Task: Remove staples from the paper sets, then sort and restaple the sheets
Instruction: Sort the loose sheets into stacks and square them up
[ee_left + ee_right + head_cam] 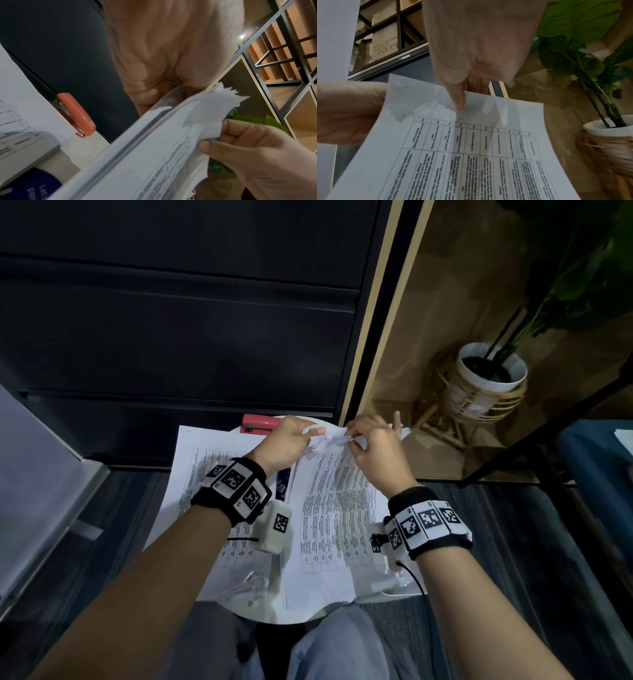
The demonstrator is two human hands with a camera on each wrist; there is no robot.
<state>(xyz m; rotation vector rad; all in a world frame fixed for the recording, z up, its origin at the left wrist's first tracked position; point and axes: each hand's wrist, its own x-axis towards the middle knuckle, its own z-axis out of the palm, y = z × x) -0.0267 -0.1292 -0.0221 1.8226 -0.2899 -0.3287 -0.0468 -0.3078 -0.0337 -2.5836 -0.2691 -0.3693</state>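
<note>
A stapled paper set [329, 508] printed with tables is lifted at its far end above a small round white table [298, 616]. My left hand [291, 440] grips its torn, ragged corner [211, 108], thumb on top. Just to the right, my right hand [370, 440] pinches the top sheet [471, 148] at the same corner, thumb [458, 100] pressing the paper. No staple shows clearly. A second paper set [205, 467] lies flat at the left. A red stapler [260, 424] [77, 115] lies on the table's far edge, behind my left hand.
A dark cabinet [171, 320] stands directly behind the table. A potted plant in a white pot with a rattan stand [486, 381] [607, 129] is on the floor at the right. A purple printed item [284, 484] [34, 186] lies between the paper sets. My knees are below the table.
</note>
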